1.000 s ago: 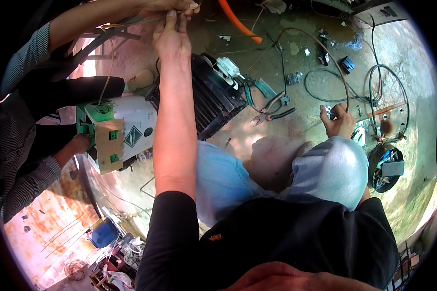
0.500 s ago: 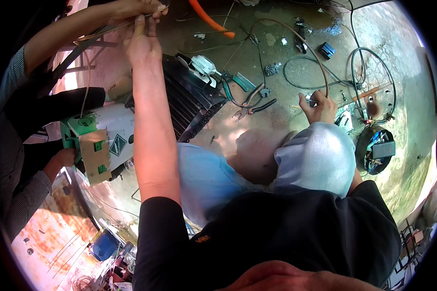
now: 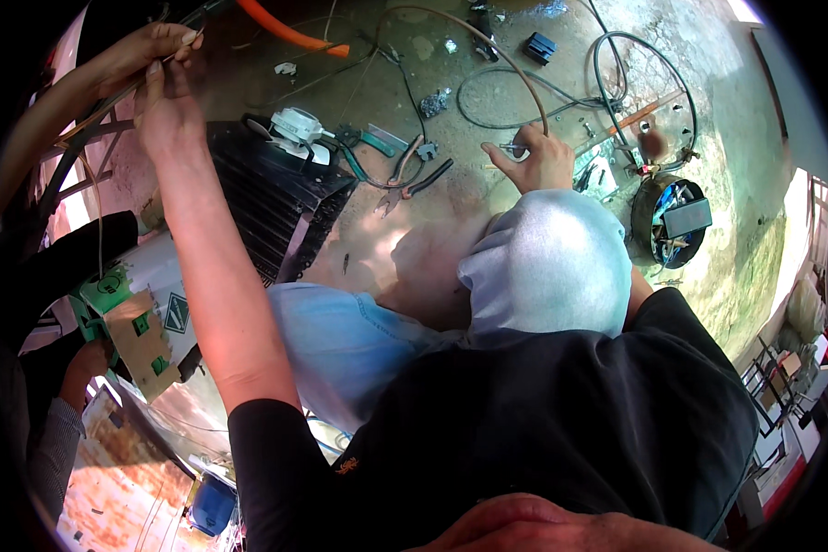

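Note:
My left hand (image 3: 164, 110) reaches far out to the upper left and pinches a thin metal tube (image 3: 110, 106), right beside another person's hand (image 3: 143, 51) holding the same tube. My right hand (image 3: 535, 162) rests on the concrete floor past my knee, fingers closed on a small metal part at the end of a thin copper pipe (image 3: 488, 46) that arcs overhead. A black finned condenser coil (image 3: 271, 207) lies between the two hands. Pliers (image 3: 405, 175) lie just left of my right hand.
An orange hose (image 3: 290, 32), black cable loops (image 3: 635, 83), a white plastic part (image 3: 294, 124) and a round tub of tools (image 3: 676, 216) lie on the floor. A green-and-cardboard control board (image 3: 133, 327) sits on a white appliance at the left, near another person's hand (image 3: 87, 359).
The view has swung, so both hands sit lower and further left in the picture. My right hand stays on the floor by the copper pipe; my left keeps its hold on the tube.

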`<state>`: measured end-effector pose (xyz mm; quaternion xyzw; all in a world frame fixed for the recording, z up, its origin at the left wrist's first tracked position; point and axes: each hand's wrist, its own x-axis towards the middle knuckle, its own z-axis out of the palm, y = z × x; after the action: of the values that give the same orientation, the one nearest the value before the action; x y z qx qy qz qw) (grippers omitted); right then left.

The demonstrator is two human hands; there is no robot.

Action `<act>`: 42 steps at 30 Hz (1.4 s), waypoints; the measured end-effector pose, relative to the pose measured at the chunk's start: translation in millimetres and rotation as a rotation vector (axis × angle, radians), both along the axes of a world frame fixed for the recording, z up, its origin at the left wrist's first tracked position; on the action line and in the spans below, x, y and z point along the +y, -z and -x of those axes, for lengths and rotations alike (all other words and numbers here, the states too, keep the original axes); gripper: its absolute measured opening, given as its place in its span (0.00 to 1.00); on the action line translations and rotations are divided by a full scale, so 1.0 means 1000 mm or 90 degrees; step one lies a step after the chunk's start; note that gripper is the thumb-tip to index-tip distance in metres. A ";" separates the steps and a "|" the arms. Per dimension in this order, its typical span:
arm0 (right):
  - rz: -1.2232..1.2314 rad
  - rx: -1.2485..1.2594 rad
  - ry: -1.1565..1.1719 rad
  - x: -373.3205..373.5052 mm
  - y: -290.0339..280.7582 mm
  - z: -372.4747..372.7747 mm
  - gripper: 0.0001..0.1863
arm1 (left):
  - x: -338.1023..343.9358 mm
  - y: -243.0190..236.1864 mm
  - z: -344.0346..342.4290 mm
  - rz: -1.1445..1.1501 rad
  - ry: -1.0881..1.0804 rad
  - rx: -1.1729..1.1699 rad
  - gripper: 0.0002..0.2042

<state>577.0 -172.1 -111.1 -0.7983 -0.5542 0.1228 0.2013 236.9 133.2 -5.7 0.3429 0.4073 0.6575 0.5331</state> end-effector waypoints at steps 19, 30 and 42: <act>-0.071 -0.001 0.025 0.006 -0.001 -0.001 0.24 | 0.028 0.027 0.042 -0.034 0.072 -0.024 0.15; -0.098 0.012 0.054 0.008 -0.003 -0.005 0.25 | 0.035 0.025 0.042 -0.011 0.086 0.017 0.15; -0.129 0.022 0.059 0.009 -0.004 -0.004 0.26 | 0.042 0.031 0.047 -0.005 0.109 -0.032 0.16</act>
<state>581.3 -163.3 -107.0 -0.7964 -0.5228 0.0706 0.2956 189.4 175.3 -36.6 0.3623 0.3602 0.6194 0.5961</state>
